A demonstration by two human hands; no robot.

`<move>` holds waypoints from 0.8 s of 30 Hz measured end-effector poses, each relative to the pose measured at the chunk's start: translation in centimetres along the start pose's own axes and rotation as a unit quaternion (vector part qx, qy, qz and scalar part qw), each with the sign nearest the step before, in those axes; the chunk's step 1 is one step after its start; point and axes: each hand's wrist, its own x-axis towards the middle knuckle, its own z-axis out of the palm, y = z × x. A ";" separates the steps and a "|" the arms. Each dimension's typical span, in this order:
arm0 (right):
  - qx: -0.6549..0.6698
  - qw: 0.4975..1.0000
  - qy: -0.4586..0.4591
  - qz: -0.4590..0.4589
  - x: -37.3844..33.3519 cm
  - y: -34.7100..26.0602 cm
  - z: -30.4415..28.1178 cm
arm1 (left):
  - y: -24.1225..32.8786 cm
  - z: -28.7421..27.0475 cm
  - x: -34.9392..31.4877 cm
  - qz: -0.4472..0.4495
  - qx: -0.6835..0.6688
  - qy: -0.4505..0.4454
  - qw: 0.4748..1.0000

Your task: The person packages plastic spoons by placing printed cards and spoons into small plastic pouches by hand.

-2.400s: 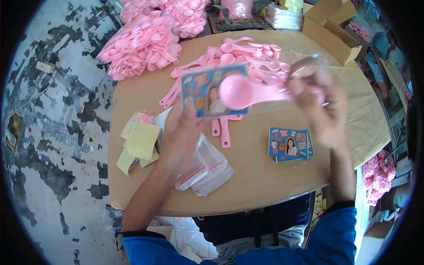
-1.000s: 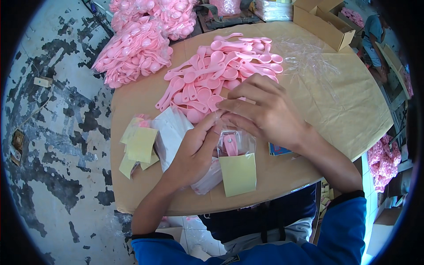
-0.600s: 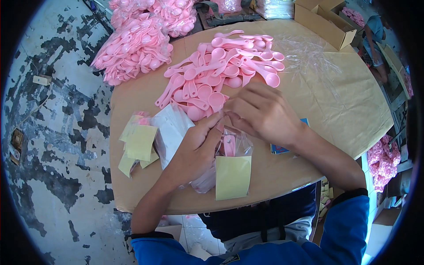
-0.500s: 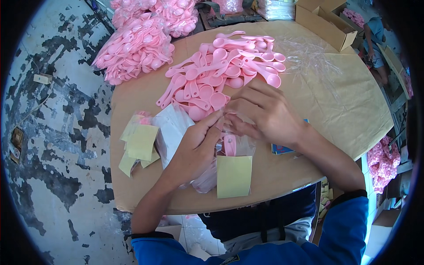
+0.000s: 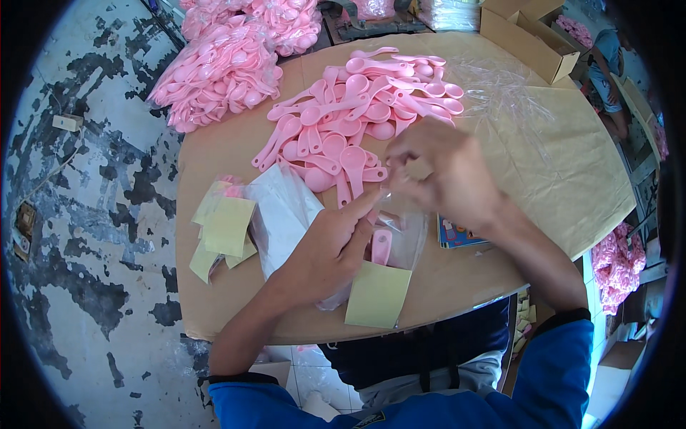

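My left hand (image 5: 325,250) pinches the upper edge of a clear plastic bag (image 5: 409,239) near the middle of the table. Inside the bag shows a pink measuring spoon (image 5: 381,247), and a pale yellow card (image 5: 379,294) hangs at its lower end. My right hand (image 5: 454,171), smeared by motion, is curled just above and right of the bag's top; whatever its fingers grip cannot be made out. Beyond both hands lies a heap of pink measuring spoons (image 5: 343,127). Left of my left hand are a stack of whitish plastic bags (image 5: 284,211) and several yellow cards (image 5: 230,227).
Large bags of pink spoons (image 5: 218,79) stand at the far left. Clear plastic strips (image 5: 500,86) lie by an open cardboard box (image 5: 532,39) at the far right. Colourful printed cards (image 5: 457,234) sit under my right wrist. Another person (image 5: 607,71) is at the far right.
My right hand has moved up and right, off the bag's top. My left hand has shifted slightly right, and the yellow card has tilted. One spoon near the heap's front edge is more exposed.
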 end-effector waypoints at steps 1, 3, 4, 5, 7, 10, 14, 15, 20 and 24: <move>0.001 1.000 0.000 -0.001 0.3 0.0 -0.6 | -0.1 0.0 0.0 0.000 0.001 0.001 1.000; -0.009 0.995 0.038 -0.090 1.2 -0.3 -2.0 | -0.7 -0.1 0.2 -0.036 -0.059 0.038 0.997; -0.017 0.993 0.007 -0.115 1.2 -0.5 -2.0 | -1.0 -0.1 0.2 -0.038 -0.058 0.042 0.997; -0.018 0.993 0.007 -0.114 0.9 -0.8 -1.6 | -1.2 0.0 0.5 -0.049 -0.117 0.040 0.991; -0.053 0.992 -0.005 -0.111 0.5 -1.4 -0.4 | -1.5 0.2 0.7 -0.059 -0.176 0.036 0.982; -0.065 0.991 -0.035 -0.112 0.3 -1.2 -0.1 | -1.4 0.5 0.5 -0.019 -0.190 0.041 0.981; -0.073 0.989 -0.016 -0.127 -0.2 -1.0 0.2 | -0.6 -0.2 0.5 -0.097 -0.137 -0.016 0.986; -0.087 0.987 -0.018 -0.137 -0.1 -1.0 0.1 | -0.7 -0.1 0.5 -0.075 -0.108 -0.006 0.991; -0.118 0.985 -0.025 -0.125 -0.2 -1.2 -0.2 | -0.8 0.9 0.7 -0.014 -0.061 0.024 0.998; 0.124 0.990 0.020 0.064 1.0 -1.7 -2.1 | -2.0 0.3 0.1 -0.035 -0.119 0.027 0.992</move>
